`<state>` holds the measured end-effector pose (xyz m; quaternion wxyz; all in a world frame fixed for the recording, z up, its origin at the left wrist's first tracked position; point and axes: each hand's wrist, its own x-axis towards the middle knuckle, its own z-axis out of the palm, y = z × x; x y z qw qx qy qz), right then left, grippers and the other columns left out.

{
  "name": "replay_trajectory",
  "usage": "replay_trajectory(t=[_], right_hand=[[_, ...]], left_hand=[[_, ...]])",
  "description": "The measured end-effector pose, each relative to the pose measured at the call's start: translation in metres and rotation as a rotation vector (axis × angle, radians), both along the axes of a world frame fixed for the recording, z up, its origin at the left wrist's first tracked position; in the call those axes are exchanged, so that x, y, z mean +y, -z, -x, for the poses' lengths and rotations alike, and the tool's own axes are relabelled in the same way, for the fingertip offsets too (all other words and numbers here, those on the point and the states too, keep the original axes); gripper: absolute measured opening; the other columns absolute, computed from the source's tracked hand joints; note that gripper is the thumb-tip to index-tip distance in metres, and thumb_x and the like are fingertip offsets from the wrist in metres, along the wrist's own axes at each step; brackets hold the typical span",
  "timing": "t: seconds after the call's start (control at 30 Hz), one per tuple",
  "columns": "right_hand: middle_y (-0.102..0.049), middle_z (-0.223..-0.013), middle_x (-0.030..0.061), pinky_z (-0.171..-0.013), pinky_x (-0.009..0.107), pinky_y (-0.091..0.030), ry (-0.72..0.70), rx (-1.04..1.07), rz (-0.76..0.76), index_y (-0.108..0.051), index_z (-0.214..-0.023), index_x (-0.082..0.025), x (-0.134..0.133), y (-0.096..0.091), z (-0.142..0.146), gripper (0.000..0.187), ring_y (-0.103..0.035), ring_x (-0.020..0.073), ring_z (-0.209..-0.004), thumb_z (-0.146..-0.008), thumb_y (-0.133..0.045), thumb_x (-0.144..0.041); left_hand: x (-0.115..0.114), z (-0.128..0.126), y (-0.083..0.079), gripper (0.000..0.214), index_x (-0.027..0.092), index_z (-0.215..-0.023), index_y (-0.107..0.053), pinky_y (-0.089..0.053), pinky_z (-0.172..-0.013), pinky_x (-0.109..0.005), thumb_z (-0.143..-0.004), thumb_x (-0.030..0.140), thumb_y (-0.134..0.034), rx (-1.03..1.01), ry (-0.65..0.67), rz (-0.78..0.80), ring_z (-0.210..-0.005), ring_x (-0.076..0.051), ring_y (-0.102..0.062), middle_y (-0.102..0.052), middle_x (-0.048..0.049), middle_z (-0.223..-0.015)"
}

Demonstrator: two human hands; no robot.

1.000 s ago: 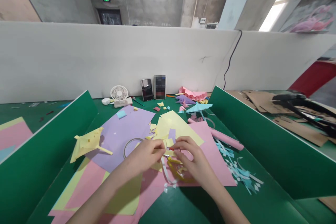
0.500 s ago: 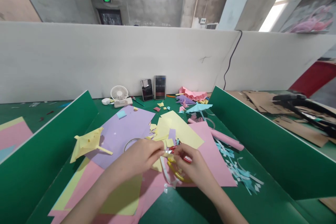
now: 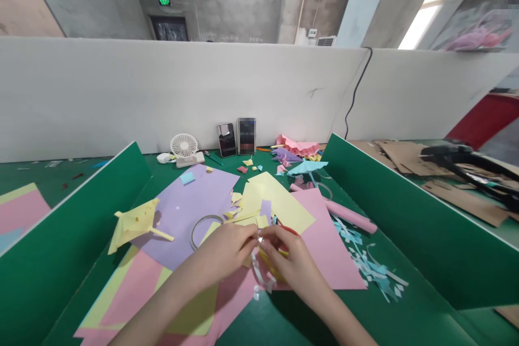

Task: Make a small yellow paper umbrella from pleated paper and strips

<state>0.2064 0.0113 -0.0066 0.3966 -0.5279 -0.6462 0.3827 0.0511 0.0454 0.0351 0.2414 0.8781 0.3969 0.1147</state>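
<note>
Over the middle of the papers, my left hand (image 3: 233, 246) and my right hand (image 3: 286, 251) meet at the fingertips, both pinched closed. A small pale bit shows between them, too small to name. Under my right hand lie a yellow handle (image 3: 271, 266) and a red handle (image 3: 290, 230), mostly covered. A curled white strip (image 3: 259, 273) lies just below the fingertips. Beside my left hand rests a grey ring (image 3: 196, 233) on the purple sheet (image 3: 178, 211). Yellow paper scraps (image 3: 235, 200) and a yellow sheet (image 3: 279, 197) lie beyond the hands.
A yellow paper umbrella (image 3: 135, 224) stands at left, a blue one (image 3: 308, 166) at right. Pink paper roll (image 3: 351, 216) and blue shreds (image 3: 377, 270) lie near the right green divider (image 3: 397, 227). A small fan (image 3: 184, 146) and two phones (image 3: 226, 139) stand at the back.
My hands have come closer together, the right one shifting slightly left and its fingers closing in. The yellowish bit seen between them is now mostly hidden, and more of the grey ring shows.
</note>
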Motion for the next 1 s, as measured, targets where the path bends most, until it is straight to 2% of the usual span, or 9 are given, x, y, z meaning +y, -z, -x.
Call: replay_trajectory(t=[0.3,0.57,0.73,0.8,0.87,0.93,1.0], right_hand=[[-0.058,-0.078,0.0046,-0.064,0.027,-0.041,-0.008,-0.27,-0.145,-0.053,-0.079,-0.018,0.0,0.003,-0.004,0.017,-0.054,0.0174,-0.072,-0.086,-0.037,-0.014],[-0.058,-0.077,0.0038,-0.064,0.027,-0.041,-0.026,-0.218,-0.153,-0.053,-0.08,-0.019,-0.002,0.0,-0.002,0.014,-0.053,0.0172,-0.072,-0.085,-0.04,-0.016],[-0.057,-0.073,0.0026,-0.06,0.026,-0.042,0.058,-0.136,-0.143,-0.051,-0.074,-0.019,0.002,-0.002,-0.013,0.014,-0.054,0.0164,-0.067,-0.083,-0.041,-0.019],[-0.056,-0.072,0.0026,-0.06,0.027,-0.042,0.15,-0.124,-0.168,-0.048,-0.071,-0.019,0.006,-0.003,-0.021,0.013,-0.054,0.0166,-0.066,-0.082,-0.041,-0.019],[-0.056,-0.07,0.0021,-0.06,0.027,-0.042,0.218,-0.138,-0.189,-0.046,-0.069,-0.02,0.009,-0.003,-0.026,0.013,-0.053,0.0167,-0.065,-0.082,-0.042,-0.02],[-0.055,-0.068,0.0015,-0.059,0.026,-0.042,0.2,-0.142,-0.172,-0.047,-0.069,-0.02,0.009,-0.002,-0.024,0.014,-0.053,0.0164,-0.064,-0.082,-0.041,-0.019],[-0.056,-0.069,0.0016,-0.059,0.026,-0.042,0.114,-0.154,-0.153,-0.05,-0.073,-0.019,0.006,0.0,-0.017,0.013,-0.054,0.0161,-0.065,-0.083,-0.041,-0.018]], left_hand=[[-0.001,-0.007,0.012,0.02,0.018,-0.079,-0.055,-0.038,-0.064,-0.029,-0.084,0.021,-0.036,0.011,-0.044,-0.104,-0.073,-0.019,-0.055,-0.061,-0.0046,-0.078],[-0.005,-0.014,0.012,0.014,0.019,-0.067,-0.048,-0.037,-0.06,-0.025,-0.077,0.013,-0.04,-0.048,-0.088,-0.112,-0.066,-0.015,-0.052,-0.058,-0.0003,-0.07],[0.001,0.001,-0.001,0.015,0.021,-0.065,-0.047,-0.035,-0.055,-0.023,-0.076,0.015,-0.039,-0.083,-0.121,-0.075,-0.059,-0.012,-0.05,-0.056,0.0035,-0.064],[0.008,0.016,-0.013,0.015,0.021,-0.065,-0.047,-0.035,-0.054,-0.023,-0.077,0.018,-0.039,-0.099,-0.212,-0.04,-0.058,-0.012,-0.05,-0.055,0.004,-0.064],[0.014,0.029,-0.023,0.014,0.021,-0.064,-0.047,-0.036,-0.057,-0.024,-0.077,0.021,-0.041,-0.09,-0.331,-0.084,-0.059,-0.013,-0.051,-0.055,0.0041,-0.063],[0.017,0.035,-0.029,0.015,0.021,-0.067,-0.049,-0.038,-0.06,-0.025,-0.079,0.023,-0.04,-0.101,-0.397,-0.137,-0.063,-0.014,-0.052,-0.057,0.0033,-0.067],[0.014,0.03,-0.026,0.014,0.021,-0.078,-0.054,-0.041,-0.066,-0.025,-0.081,0.027,-0.041,-0.138,-0.301,-0.111,-0.073,-0.015,-0.056,-0.061,0.0019,-0.078]])
